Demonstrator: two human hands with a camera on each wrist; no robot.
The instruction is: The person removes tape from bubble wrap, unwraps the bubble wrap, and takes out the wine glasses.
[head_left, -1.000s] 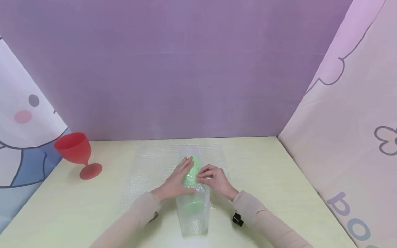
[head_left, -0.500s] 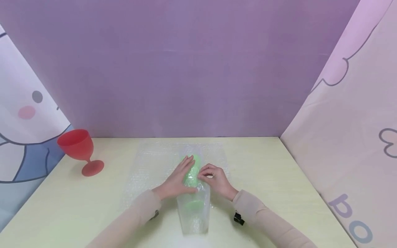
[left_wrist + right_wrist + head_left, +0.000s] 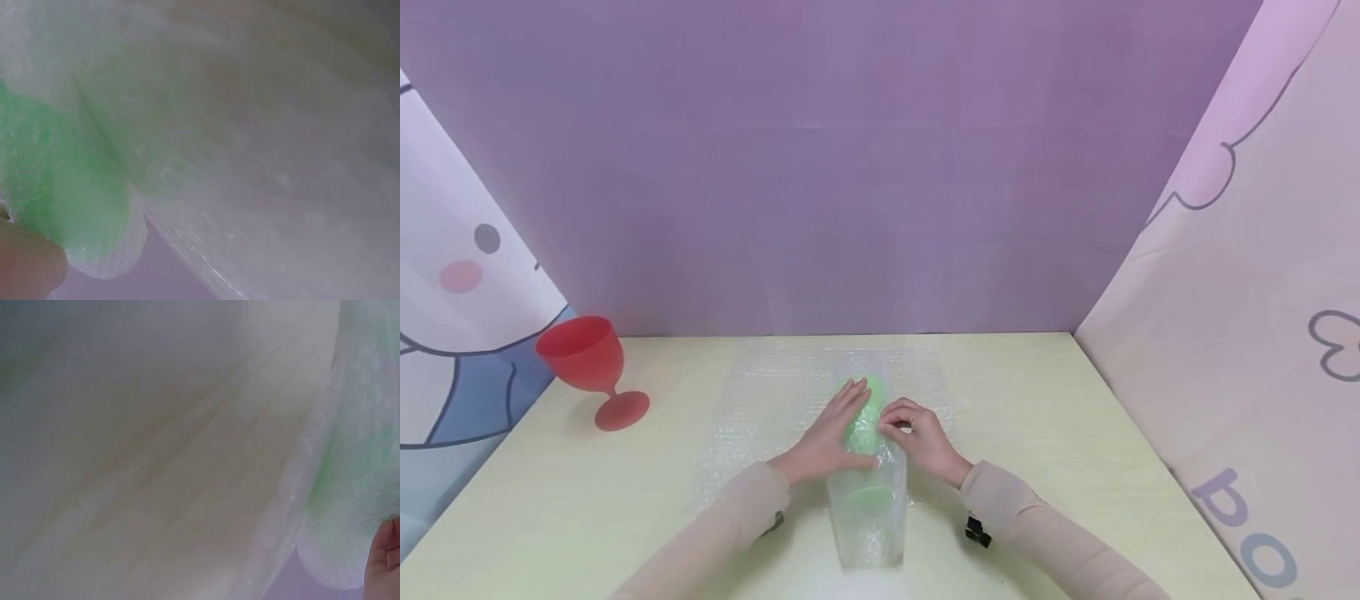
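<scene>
A green object (image 3: 862,432), with a round disc showing toward its near end, lies rolled inside clear bubble wrap (image 3: 872,546) at the middle of the table. Its exact kind is blurred by the layers. My left hand (image 3: 823,442) rests across the roll, fingers extended and thumb spread toward the near side. From the right, my right hand (image 3: 925,435) pinches the bubble wrap between thumb and forefinger. The left wrist view has a fingertip (image 3: 31,262) against the wrapped green end. In the right wrist view, pinching fingers (image 3: 382,556) touch the wrap at the right edge.
A red goblet (image 3: 583,354) stands at the table's back left. The unrolled part of the bubble wrap lies flat behind and left of the roll. A purple backdrop (image 3: 820,183) rises at the back, with printed panels (image 3: 1247,317) at both sides.
The head view shifts slightly. Both hands stay at the same place on the wrapped roll, and the roll has not visibly moved.
</scene>
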